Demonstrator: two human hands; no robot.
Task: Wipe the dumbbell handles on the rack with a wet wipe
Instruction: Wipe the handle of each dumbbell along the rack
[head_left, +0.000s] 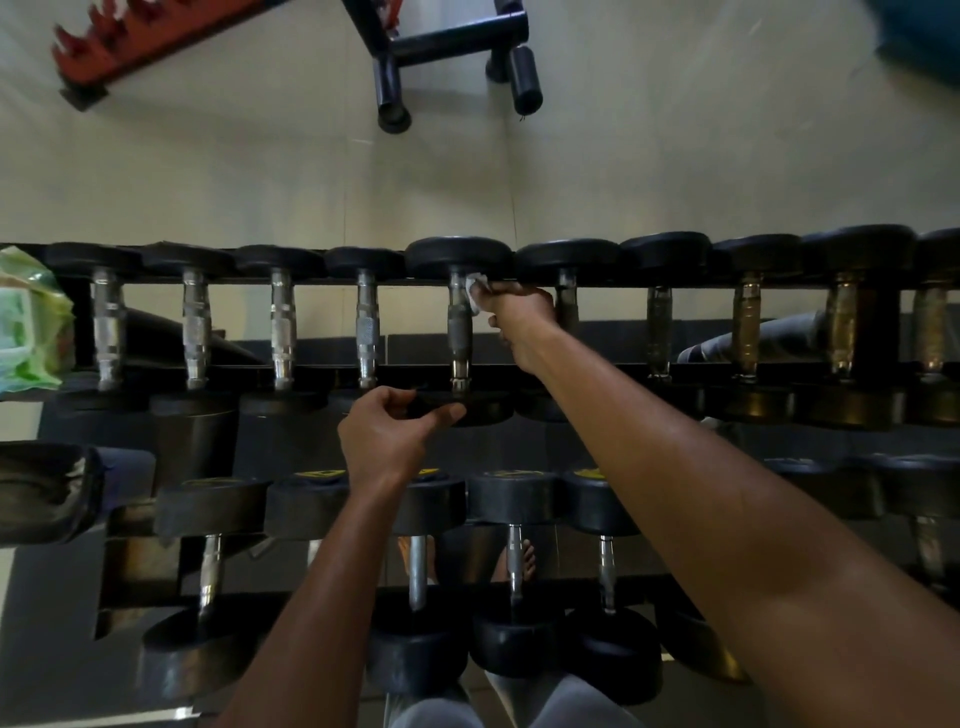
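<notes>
Seen from above: top rail of rack (519, 281) lined edge to edge with dumbbells, heads nearly touching, narrow gaps between handles. Right hand (514, 317) reaching to far end of fifth handle (460, 332), grip clamped on white wipe (477, 291) pressed against it just below the far head. Left hand (387, 434) at near head (467, 408) of same dumbbell, grip curled round its edge, thumb along the rim. Green wipe pack (28, 322) at left end of rail. Lower row of dumbbells beneath forearms. Open pale floor (675, 171) beyond rack
</notes>
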